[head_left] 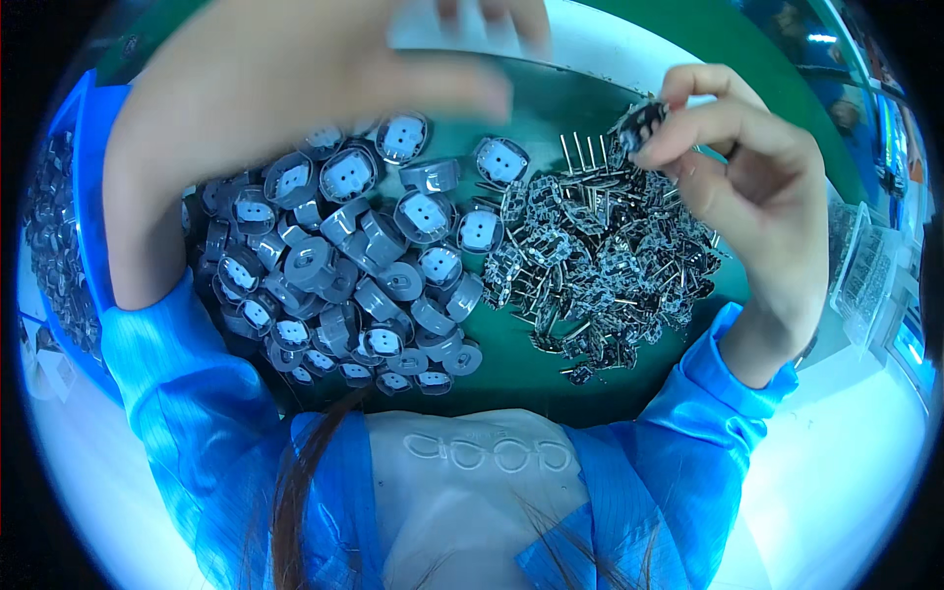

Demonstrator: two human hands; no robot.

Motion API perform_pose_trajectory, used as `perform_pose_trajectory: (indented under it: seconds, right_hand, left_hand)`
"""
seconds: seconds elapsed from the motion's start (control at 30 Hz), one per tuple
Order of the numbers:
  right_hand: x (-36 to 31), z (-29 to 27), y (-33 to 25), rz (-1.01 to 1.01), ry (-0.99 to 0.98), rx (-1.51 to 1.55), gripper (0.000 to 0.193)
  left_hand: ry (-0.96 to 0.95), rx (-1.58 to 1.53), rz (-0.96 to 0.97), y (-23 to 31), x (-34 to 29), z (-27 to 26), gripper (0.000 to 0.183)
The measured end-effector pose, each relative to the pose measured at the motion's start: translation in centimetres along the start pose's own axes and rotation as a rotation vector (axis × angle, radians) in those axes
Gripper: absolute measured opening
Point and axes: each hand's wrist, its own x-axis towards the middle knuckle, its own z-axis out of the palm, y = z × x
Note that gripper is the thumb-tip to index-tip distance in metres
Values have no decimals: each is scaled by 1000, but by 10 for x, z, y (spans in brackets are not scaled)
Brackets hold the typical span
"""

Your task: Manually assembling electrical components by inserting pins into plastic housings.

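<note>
My right hand (762, 162) pinches a small black part with metal pins (643, 125) between thumb and fingers, over the far edge of a heap of similar metal-pinned parts (600, 261). Smeared by motion, my left hand (334, 74) passes above the far side of a pile of round grey plastic housings (339, 256). Its thumb stands apart from the fingers, which are partly cut off by the upper edge, and nothing shows between them. Many housings have a pale face with small holes; others lie turned over or on their sides.
Both piles lie on a green work surface (492, 379). At the far left is a blue bin (90, 216) filled with small dark parts. Clear plastic trays (865, 270) stand at the right. A pale curved edge (615, 39) runs along the back.
</note>
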Motion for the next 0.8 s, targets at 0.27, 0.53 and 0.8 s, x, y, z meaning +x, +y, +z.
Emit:
perform_pose_trajectory:
  seconds: [0.27, 0.53, 0.8]
  right_hand:
    - [18, -8, 18, -15, -281, 580, 68]
    - [19, 1, 32, 75, -403, 1383, 65]
    - [14, 13, 15, 55, -127, 948, 36]
  left_hand:
    - [-116, 268, 16, 13, -12, 31, 36]
    - [-9, 12, -287, 19, -2, 31, 42]
    - [-70, -456, -425, 34, 20, -5, 37]
